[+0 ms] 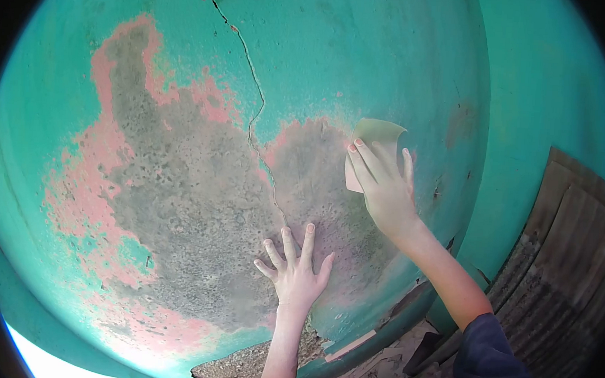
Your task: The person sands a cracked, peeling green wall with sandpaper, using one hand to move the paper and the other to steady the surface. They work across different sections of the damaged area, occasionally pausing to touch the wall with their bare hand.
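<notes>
My right hand (389,189) presses a sheet of sandpaper (381,130) against a turquoise painted wall (366,61), at the right edge of a bare grey patch (192,175). The sheet shows above and left of the fingers, its top right corner curling off the wall. Below and to the left, my left hand (297,272) lies flat on the grey patch with its fingers spread and nothing in it. Pale dust covers both hands. Pink undercoat (84,196) rims the patch where the turquoise paint is gone.
A dark crack (253,82) runs from the top of the wall down to near my left fingertips. Broken plaster (243,365) shows low on the wall. Brown corrugated sheets (554,260) lean at the right, with rubble (375,367) at the wall's foot.
</notes>
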`<state>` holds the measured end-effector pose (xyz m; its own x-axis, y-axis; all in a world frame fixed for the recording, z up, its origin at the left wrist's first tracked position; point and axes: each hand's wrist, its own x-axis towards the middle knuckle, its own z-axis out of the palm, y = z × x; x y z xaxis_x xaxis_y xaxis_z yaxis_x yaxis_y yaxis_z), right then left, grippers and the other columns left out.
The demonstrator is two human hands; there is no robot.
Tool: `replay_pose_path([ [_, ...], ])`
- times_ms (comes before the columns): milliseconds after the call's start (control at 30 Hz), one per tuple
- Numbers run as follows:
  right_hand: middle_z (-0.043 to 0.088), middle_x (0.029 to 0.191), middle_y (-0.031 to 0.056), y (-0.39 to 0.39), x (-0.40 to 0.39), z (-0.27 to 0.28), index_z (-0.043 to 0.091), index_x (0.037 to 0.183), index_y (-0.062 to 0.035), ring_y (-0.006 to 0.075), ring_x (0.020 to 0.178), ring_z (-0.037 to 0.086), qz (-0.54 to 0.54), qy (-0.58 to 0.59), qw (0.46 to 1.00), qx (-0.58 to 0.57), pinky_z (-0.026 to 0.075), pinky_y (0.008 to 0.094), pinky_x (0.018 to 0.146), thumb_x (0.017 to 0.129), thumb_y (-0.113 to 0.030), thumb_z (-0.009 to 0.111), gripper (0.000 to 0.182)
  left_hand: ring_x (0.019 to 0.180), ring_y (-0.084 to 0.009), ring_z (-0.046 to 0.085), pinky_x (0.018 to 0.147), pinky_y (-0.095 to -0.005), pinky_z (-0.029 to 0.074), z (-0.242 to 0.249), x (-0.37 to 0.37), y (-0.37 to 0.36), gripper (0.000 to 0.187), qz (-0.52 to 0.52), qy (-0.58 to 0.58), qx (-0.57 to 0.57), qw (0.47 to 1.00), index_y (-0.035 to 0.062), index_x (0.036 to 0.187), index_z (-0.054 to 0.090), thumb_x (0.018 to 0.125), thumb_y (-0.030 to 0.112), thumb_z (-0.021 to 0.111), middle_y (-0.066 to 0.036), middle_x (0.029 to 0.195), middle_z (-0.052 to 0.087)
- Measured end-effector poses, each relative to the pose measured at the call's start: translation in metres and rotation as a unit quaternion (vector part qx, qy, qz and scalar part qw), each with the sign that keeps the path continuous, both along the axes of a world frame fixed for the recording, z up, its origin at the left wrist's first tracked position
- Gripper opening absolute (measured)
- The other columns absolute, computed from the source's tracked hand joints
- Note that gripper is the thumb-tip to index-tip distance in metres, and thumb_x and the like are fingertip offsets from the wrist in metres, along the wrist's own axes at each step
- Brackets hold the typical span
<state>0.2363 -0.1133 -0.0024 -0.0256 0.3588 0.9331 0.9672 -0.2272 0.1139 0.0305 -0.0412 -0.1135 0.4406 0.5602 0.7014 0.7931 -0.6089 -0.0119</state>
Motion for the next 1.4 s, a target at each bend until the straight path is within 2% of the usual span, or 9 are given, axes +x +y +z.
replay_pose_path([
  [233, 0.042, 0.159, 0.0013, 0.000, -0.006, 0.005, 0.047, 0.152, -0.0121, 0.0284, 0.142, 0.042, -0.059, -0.018, 0.998, -0.022, 0.028, 0.0658, 0.114, 0.089, -0.008, 0.058, 0.064, 0.151, -0.0567, 0.004, 0.109, -0.0815, -0.003, 0.002, -0.001, -0.005, 0.077, -0.016, -0.034, -0.012, 0.999, 0.0362, 0.160, 0.034, 0.093, 0.064, 0.058, -0.019, 0.168, 0.021],
  [333, 0.042, 0.159, 0.0014, -0.001, -0.009, -0.003, 0.046, 0.153, -0.0123, 0.0285, 0.142, 0.042, -0.062, -0.003, 0.997, -0.034, 0.029, 0.0661, 0.114, 0.089, -0.008, 0.059, 0.066, 0.150, -0.0608, -0.005, 0.108, -0.0814, -0.007, 0.002, -0.001, -0.003, 0.086, -0.009, -0.005, -0.015, 1.000, 0.0321, 0.163, 0.026, 0.091, 0.066, 0.059, -0.026, 0.168, 0.010],
  [633, 0.041, 0.160, -0.0003, -0.003, -0.012, -0.006, 0.046, 0.153, -0.0126, 0.0273, 0.142, 0.041, -0.061, -0.001, 0.997, -0.044, 0.028, 0.0661, 0.114, 0.088, -0.008, 0.060, 0.066, 0.149, -0.0615, -0.004, 0.108, -0.0816, -0.006, 0.003, -0.001, -0.004, 0.086, -0.012, -0.005, -0.013, 1.000, 0.0314, 0.163, 0.027, 0.091, 0.066, 0.059, -0.027, 0.168, 0.010],
  [700, 0.045, 0.157, 0.0022, -0.001, -0.012, 0.005, 0.048, 0.151, -0.0110, 0.0285, 0.142, 0.043, -0.036, 0.005, 0.999, -0.015, 0.023, 0.0667, 0.115, 0.091, -0.005, 0.053, 0.060, 0.149, -0.0614, -0.004, 0.108, -0.0816, -0.006, 0.003, -0.001, -0.004, 0.086, -0.009, -0.005, -0.017, 1.000, 0.0318, 0.163, 0.027, 0.091, 0.066, 0.059, -0.027, 0.168, 0.010],
  [833, 0.044, 0.158, 0.0027, 0.002, -0.019, 0.011, 0.047, 0.151, -0.0106, 0.0288, 0.142, 0.043, -0.015, 0.028, 0.999, -0.003, 0.022, 0.0670, 0.115, 0.091, -0.004, 0.053, 0.061, 0.149, -0.0614, -0.003, 0.108, -0.0817, -0.005, 0.009, -0.002, -0.007, 0.086, -0.014, -0.004, -0.056, 0.998, 0.0323, 0.163, 0.027, 0.091, 0.066, 0.060, -0.026, 0.168, 0.011],
  [900, 0.044, 0.158, 0.0030, 0.000, -0.019, -0.006, 0.046, 0.152, -0.0103, 0.0292, 0.142, 0.043, -0.013, 0.032, 0.999, -0.028, 0.024, 0.0656, 0.115, 0.091, -0.003, 0.053, 0.062, 0.149, -0.0614, -0.002, 0.108, -0.0819, -0.004, 0.009, -0.002, -0.006, 0.086, -0.015, -0.006, -0.050, 0.999, 0.0324, 0.163, 0.027, 0.091, 0.066, 0.060, -0.026, 0.168, 0.011],
  [1100, 0.043, 0.158, 0.0032, 0.002, -0.023, 0.022, 0.045, 0.153, -0.0107, 0.0296, 0.142, 0.042, -0.019, 0.034, 0.999, -0.009, 0.026, 0.0643, 0.115, 0.091, -0.002, 0.052, 0.063, 0.149, -0.0615, -0.001, 0.108, -0.0825, -0.002, 0.009, -0.002, -0.008, 0.086, -0.018, -0.005, -0.052, 0.998, 0.0329, 0.163, 0.027, 0.091, 0.065, 0.061, -0.026, 0.168, 0.011],
  [1233, 0.043, 0.158, 0.0026, -0.002, -0.023, -0.001, 0.045, 0.153, -0.0110, 0.0299, 0.141, 0.043, -0.020, 0.041, 0.998, -0.039, 0.027, 0.0641, 0.115, 0.092, -0.002, 0.052, 0.062, 0.149, -0.0615, 0.000, 0.108, -0.0825, -0.001, 0.011, -0.004, -0.008, 0.086, -0.022, -0.006, -0.052, 0.998, 0.0325, 0.163, 0.026, 0.091, 0.065, 0.061, -0.026, 0.168, 0.010],
  [1400, 0.044, 0.158, 0.0026, 0.000, -0.020, 0.022, 0.047, 0.152, -0.0110, 0.0303, 0.140, 0.044, -0.021, 0.028, 0.999, -0.008, 0.030, 0.0630, 0.113, 0.092, -0.003, 0.052, 0.061, 0.150, -0.0612, 0.001, 0.109, -0.0822, 0.000, 0.013, -0.005, -0.010, 0.086, -0.021, 0.001, -0.063, 0.998, 0.0322, 0.163, 0.025, 0.092, 0.064, 0.060, -0.025, 0.168, 0.010],
])
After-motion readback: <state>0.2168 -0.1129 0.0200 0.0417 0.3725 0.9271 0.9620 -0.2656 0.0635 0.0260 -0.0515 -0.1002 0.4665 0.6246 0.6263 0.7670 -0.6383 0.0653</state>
